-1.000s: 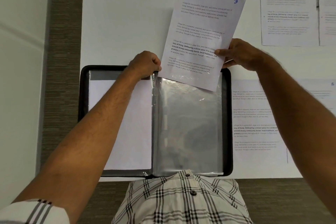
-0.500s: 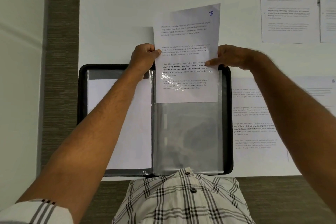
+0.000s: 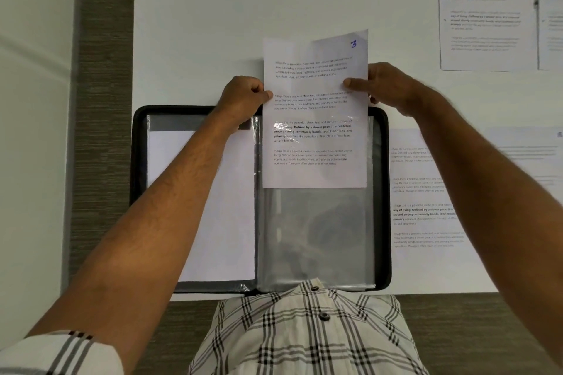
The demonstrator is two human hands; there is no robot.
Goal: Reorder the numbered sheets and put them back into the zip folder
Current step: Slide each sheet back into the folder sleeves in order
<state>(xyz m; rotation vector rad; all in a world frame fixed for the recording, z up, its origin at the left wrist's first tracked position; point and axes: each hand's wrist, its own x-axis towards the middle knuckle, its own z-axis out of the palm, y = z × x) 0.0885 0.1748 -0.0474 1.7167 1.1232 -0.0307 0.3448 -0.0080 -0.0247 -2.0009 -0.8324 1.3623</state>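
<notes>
A black zip folder (image 3: 138,161) lies open on the white table. Its right side shows a clear plastic sleeve (image 3: 316,237); the left side holds a white sheet (image 3: 225,222). The sheet numbered 3 (image 3: 315,143) stands upright with its lower half inside the clear sleeve and its top half sticking out past the folder's far edge. My left hand (image 3: 243,99) pinches the sheet's left edge at the sleeve's mouth. My right hand (image 3: 387,87) pinches its right edge, thumb on the front.
More printed sheets lie on the table: two overlapping ones to the right of the folder (image 3: 426,198) and two at the far right corner (image 3: 487,9). A grey-brown floor strip (image 3: 103,70) runs along the table's left edge.
The sheet numbered 3 has straightened from a tilt and slid down into the right-hand sleeve. My left hand moved from the sleeve's top onto the sheet's left edge.
</notes>
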